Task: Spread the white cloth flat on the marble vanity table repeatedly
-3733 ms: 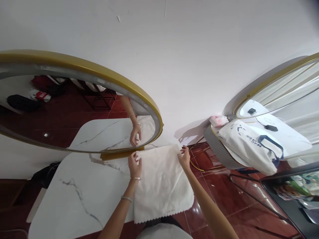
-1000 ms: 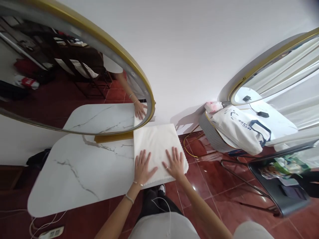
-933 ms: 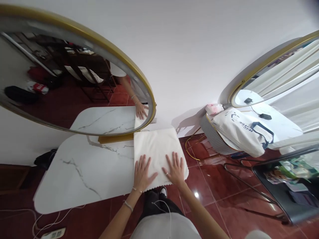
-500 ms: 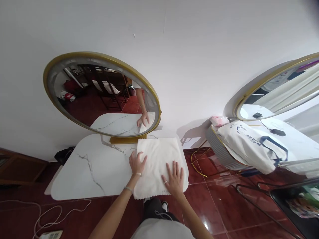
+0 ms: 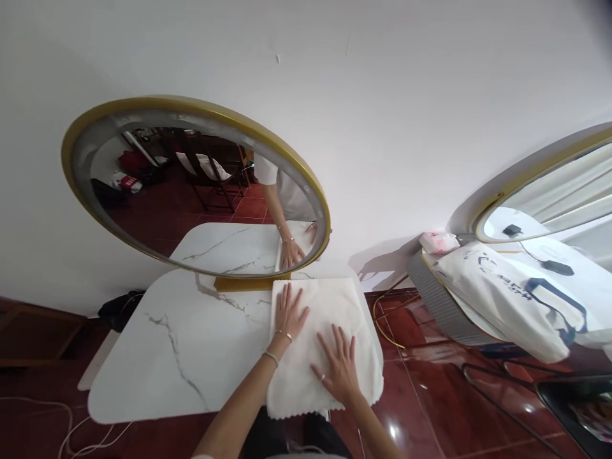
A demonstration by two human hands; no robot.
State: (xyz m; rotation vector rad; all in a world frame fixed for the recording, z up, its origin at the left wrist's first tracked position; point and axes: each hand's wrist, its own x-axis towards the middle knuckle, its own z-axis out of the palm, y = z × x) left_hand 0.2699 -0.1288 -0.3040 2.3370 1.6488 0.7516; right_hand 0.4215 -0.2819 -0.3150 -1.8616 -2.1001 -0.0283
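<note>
A white cloth (image 5: 329, 296) with scalloped edges lies flat over the right end of the marble-patterned table (image 5: 138, 363); its near edge reaches the table's front. My left hand (image 5: 290, 313) rests flat on the cloth's left side, fingers stretched toward the mirror. Lower and to the right, my right hand (image 5: 338, 366) presses on the cloth with its fingers spread. Neither hand grips anything. Behind the table top stands a round gold-framed mirror (image 5: 191, 197) on a gold base (image 5: 248, 284), close to the cloth's far left corner. My arm and hand show in its glass.
At the right, a second table holds a white tote bag (image 5: 502, 293), a pink tissue pack (image 5: 438, 242), a black adapter (image 5: 557, 267) and another gold-rimmed mirror (image 5: 540, 166). A metal-framed chair (image 5: 507, 395) stands lower right. White cables (image 5: 71, 421) lie on the red floor.
My left hand has gone from bent fingers at the cloth's left edge to lying flat, farther onto it. My right hand stays spread on the cloth. The view has shifted slightly.
</note>
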